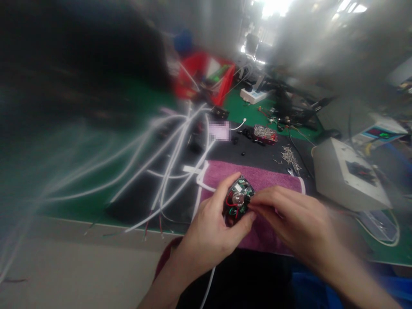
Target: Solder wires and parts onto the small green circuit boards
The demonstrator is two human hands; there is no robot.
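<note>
My left hand (215,223) is wrapped round a small dark housing (238,199) with a green circuit board, red wires and a round metallic part inside. It holds the housing open side up above a purple towel (273,174). My right hand (289,214) pinches at the housing's right edge, fingertips and thumb together. Whatever lies between those fingertips is too small to make out. A white cable (210,285) hangs below my left hand and another runs near its wrist side.
Several white cables (174,154) with bare wire ends spread across the left. Behind stand a red bin (228,86), a box of screws (265,134) and a white power strip (252,95). Loose screws (290,158) lie near a grey-white device (337,171) on the right.
</note>
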